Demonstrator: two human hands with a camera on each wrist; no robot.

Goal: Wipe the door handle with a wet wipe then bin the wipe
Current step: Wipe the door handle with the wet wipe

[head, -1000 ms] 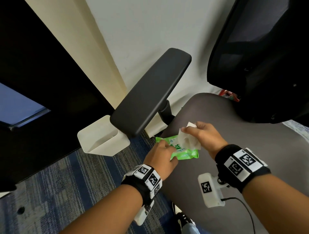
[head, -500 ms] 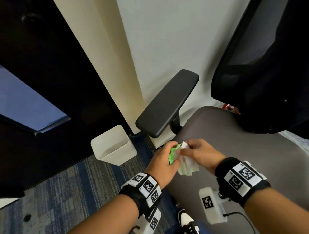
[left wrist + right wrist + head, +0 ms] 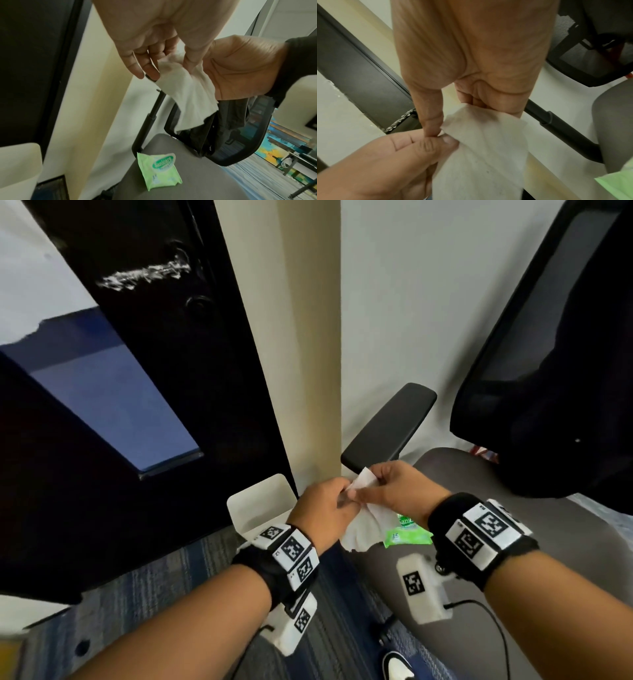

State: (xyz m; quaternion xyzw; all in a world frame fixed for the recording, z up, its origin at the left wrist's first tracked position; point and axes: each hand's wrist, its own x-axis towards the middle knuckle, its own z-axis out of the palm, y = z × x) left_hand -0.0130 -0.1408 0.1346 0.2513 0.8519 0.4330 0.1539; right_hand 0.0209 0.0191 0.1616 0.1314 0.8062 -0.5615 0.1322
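A white wet wipe (image 3: 363, 529) hangs crumpled between my two hands, above the front edge of the chair seat. My left hand (image 3: 342, 495) pinches its upper edge between thumb and fingers (image 3: 149, 67). My right hand (image 3: 366, 487) grips the top corner, with its thumb (image 3: 431, 116) against the left thumb. The wipe (image 3: 188, 97) droops below both hands, and the wipe (image 3: 484, 148) shows faint specks. The silvery door handle (image 3: 147, 277) shows blurred high on the dark door, far above the hands. A white bin (image 3: 260, 505) stands on the floor just left of my left hand.
A green wipes pack (image 3: 407, 534) lies on the grey chair seat (image 3: 513, 542), also seen as the pack (image 3: 159, 171). The black armrest (image 3: 387, 429) stands just behind the hands and the chair back (image 3: 548, 354) at right. Blue carpet lies below, with my shoe (image 3: 397, 666).
My left hand let go of the green pack, which now lies on the seat, and took hold of the wipe. Both hands rose and the view tilted up to show the door handle.
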